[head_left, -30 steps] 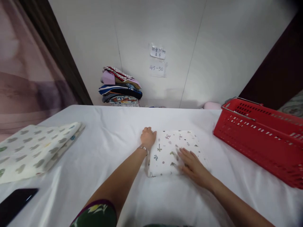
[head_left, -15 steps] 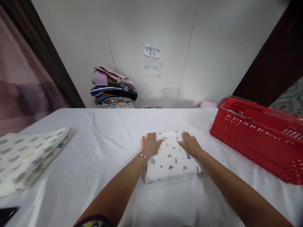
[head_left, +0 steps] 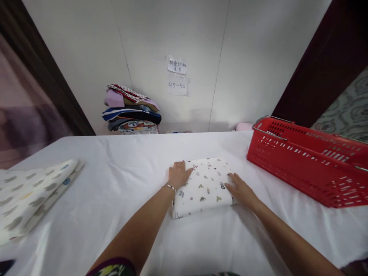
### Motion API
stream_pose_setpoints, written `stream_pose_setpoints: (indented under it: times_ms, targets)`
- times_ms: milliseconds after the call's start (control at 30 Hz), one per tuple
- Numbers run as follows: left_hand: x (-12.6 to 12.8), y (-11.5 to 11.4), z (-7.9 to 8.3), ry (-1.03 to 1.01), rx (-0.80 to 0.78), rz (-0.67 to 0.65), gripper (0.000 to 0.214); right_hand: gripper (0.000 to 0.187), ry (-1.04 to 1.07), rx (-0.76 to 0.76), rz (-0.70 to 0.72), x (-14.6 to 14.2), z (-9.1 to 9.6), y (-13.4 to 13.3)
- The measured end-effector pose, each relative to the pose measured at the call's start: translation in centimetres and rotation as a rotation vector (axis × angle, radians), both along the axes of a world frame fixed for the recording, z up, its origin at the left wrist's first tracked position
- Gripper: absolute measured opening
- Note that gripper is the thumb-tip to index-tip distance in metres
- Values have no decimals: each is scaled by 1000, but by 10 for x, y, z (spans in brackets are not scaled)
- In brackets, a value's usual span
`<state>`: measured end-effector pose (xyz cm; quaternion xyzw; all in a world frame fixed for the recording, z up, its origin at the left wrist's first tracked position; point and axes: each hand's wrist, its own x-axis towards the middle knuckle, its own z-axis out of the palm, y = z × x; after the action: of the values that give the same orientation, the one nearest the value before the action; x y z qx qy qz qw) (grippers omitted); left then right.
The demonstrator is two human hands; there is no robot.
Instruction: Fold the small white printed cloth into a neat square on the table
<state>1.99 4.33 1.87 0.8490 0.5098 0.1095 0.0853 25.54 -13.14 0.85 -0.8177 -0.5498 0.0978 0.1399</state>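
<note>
A white cloth (head_left: 205, 188) with small plant-like prints lies folded into a thick rectangle on the white-covered table (head_left: 129, 237). My left hand (head_left: 178, 175) rests on its left edge, fingers apart, thumb pointing inward; a bracelet circles that wrist. At the cloth's right edge, my right hand (head_left: 240, 188) lies with outstretched fingers touching the side of the fold. Neither hand grips anything. The underside of the cloth is hidden.
On the table's left lies another folded cloth (head_left: 31, 191) with grey spots. A red perforated basket (head_left: 304, 165) with metal handles stands on the right. Beyond the far edge are a stack of folded textiles (head_left: 132, 111) and paper signs (head_left: 177, 76) on the wall.
My right hand has slid from the cloth's top toward its right edge and nearer to me. My left hand stays on the left edge. The view has shifted slightly right.
</note>
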Motion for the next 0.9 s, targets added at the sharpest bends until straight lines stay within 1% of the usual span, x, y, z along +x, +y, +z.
stream_pose_setpoints:
  times_ms: [67,133,200,267,367,433,500,567,633,667,800,833,900]
  targets:
    - [1,-1,0,16,11,2,57,61,3,36,-9,-3,-1,-11]
    - [1,-3,0,31,19,10,57,58,-7,79,8,-5,1,-13]
    - [0,-5,1,41,21,18,57,56,-20,104,24,-5,4,-9]
    - [-3,-7,2,45,10,24,58,55,-45,97,42,-2,7,-3]
    - [-10,-8,3,33,-17,26,59,52,-133,85,76,1,11,2]
    - [-14,-8,2,7,-16,24,59,50,-209,116,86,-1,11,0]
    - [-16,-7,0,-20,2,22,57,49,-276,178,126,-6,9,-5]
    - [-17,-6,0,-34,21,21,55,47,-292,213,208,-11,4,-13]
    - [-16,-5,1,-27,28,19,50,45,-230,210,265,-13,0,-19]
    - [-15,-4,2,-18,31,20,47,46,-174,210,250,-12,-3,-22]
    - [-15,-1,7,19,39,35,39,52,100,240,54,-3,-8,-30]
    - [-15,0,8,20,38,40,39,53,155,245,35,0,-9,-31]
    - [-16,2,9,19,30,45,38,52,209,252,46,3,-11,-31]
